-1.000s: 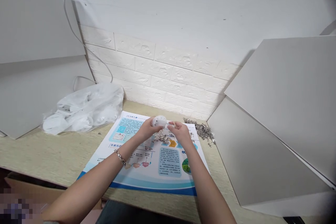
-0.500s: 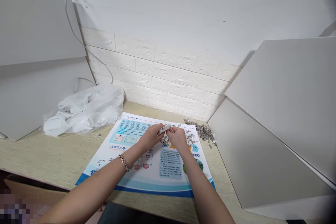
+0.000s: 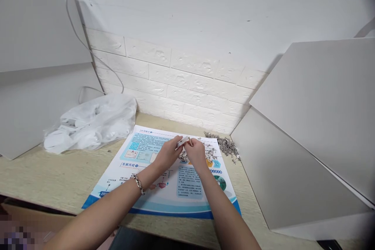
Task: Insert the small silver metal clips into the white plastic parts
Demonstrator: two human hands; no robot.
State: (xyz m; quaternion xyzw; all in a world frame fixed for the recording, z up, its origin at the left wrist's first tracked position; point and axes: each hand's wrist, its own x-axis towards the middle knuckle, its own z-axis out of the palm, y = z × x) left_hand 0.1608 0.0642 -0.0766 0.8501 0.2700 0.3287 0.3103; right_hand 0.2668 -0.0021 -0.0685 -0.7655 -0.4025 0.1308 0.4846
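Note:
My left hand is closed on a small white piece over the printed sheet. Close against its right side, my right hand pinches a thin, brownish stick-like item near the white piece's end. Small silvery metal parts lie on the sheet under and between the hands. More of them are scattered right of my right hand, and a larger pile spreads past the sheet's right edge onto the table. A chain bracelet circles my left wrist.
A translucent plastic bag with white items lies at the table's back left. Grey-white panels stand at the left and right. A brick-patterned wall closes off the back, and a cable hangs at the left.
The view has shifted slightly. The thin item in my right hand is tilted more upright beside the white piece; both hands stay close together.

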